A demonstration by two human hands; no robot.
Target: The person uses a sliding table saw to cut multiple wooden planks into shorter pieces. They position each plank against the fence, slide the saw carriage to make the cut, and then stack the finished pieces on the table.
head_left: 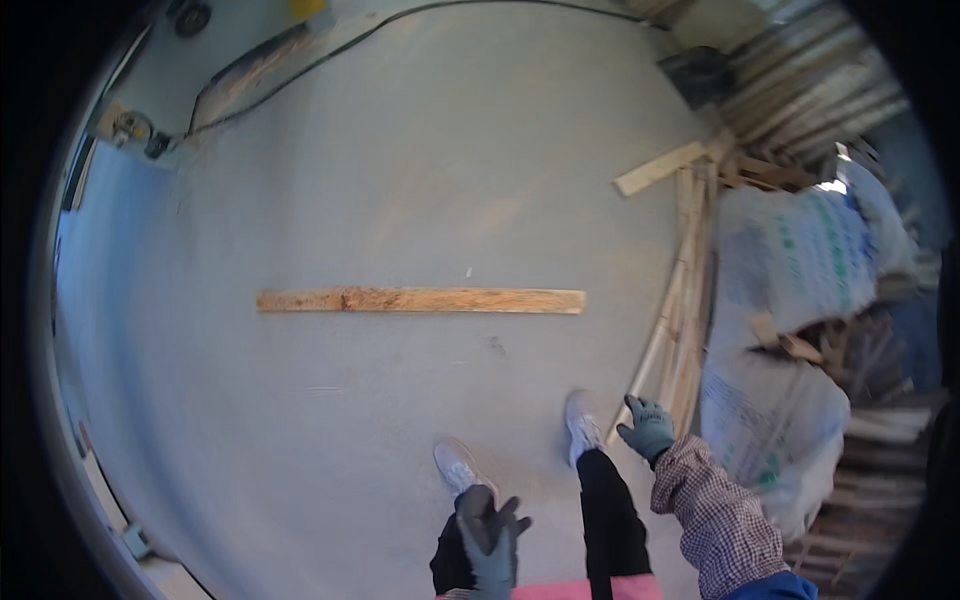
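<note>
My left hand (490,545), in a grey work glove with dark fingers, hangs in front of my left leg with its fingers spread and nothing in it. My right hand (650,428), in a similar glove, reaches out to the right beside my foot. Its thumb and forefinger stand apart over the near end of some long pale wood strips (672,325); whether it touches them I cannot tell. Ahead of my feet a single wooden board (450,300) lies crosswise on the floor, darker and rougher toward its left part.
A short wood piece (660,168) lies at the strips' far end. Stuffed white sacks (775,425) and stacked lumber (810,80) crowd the right side. A black cable (350,45) crosses the far floor to a machine (135,125) at the far left.
</note>
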